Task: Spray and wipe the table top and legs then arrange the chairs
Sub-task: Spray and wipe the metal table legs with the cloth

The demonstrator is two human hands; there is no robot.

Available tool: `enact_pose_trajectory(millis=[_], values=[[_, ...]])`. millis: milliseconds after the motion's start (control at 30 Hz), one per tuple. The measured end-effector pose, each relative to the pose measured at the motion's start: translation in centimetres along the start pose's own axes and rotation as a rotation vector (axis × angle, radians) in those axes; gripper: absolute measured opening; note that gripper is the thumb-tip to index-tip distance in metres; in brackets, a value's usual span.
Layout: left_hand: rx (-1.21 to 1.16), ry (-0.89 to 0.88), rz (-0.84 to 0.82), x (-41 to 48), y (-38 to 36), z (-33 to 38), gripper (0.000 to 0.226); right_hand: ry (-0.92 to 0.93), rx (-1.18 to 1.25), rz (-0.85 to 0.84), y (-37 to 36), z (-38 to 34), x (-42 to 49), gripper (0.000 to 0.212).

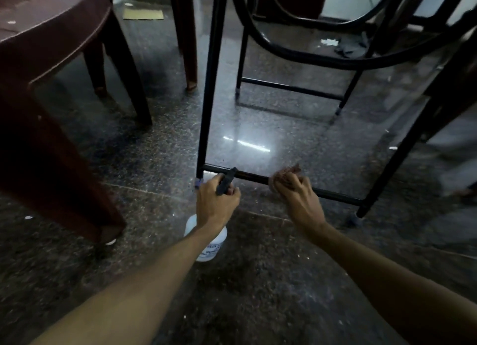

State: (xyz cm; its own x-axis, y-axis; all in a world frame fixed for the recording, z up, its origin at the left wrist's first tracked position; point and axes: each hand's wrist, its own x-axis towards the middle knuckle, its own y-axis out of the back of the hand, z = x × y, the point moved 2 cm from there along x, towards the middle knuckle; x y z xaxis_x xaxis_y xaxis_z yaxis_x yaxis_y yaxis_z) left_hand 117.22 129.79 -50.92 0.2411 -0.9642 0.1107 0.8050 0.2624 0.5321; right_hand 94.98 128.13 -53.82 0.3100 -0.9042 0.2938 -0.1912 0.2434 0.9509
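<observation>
A: Polished speckled floor; where is the table's black lower rail?
B: Just above it. Your right hand grips a reddish cloth against it; your left hand holds the white spray bottle.

Plastic chair left of table leg. Metal-frame chair behind crossbar. Spray bottle before crossbar, near leg; cloth on crossbar, right of bottle.

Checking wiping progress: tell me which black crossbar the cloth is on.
The nearer crossbar, where the right hand grips the cloth; the farther crossbar behind is untouched.
</observation>
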Motion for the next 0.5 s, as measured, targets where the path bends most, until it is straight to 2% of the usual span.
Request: enact_pose_trajectory(millis=[133, 200, 367, 500], values=[[0.023, -0.066, -0.058, -0.9, -3.3, 1.6, 0.015, -0.022, 0.021, -0.087, 0.7, 0.0, 0.3, 0.052], [0.033, -0.082, -0.105, -1.7, -4.8, 2.8, 0.015, -0.014, -0.018, -0.099, 0.7, 1.6, -0.9, 0.056], [-0.046, -0.125, -0.175, -2.4, -6.9, 5.5, 0.015, -0.341, -0.034, -0.046, 3.7, 10.9, -10.4, 0.061], [-0.055, -0.200, -0.236, -3.4, -10.4, 7.0, 0.012, -0.373, -0.079, -0.031, 3.4, 12.0, -9.8, 0.055]])
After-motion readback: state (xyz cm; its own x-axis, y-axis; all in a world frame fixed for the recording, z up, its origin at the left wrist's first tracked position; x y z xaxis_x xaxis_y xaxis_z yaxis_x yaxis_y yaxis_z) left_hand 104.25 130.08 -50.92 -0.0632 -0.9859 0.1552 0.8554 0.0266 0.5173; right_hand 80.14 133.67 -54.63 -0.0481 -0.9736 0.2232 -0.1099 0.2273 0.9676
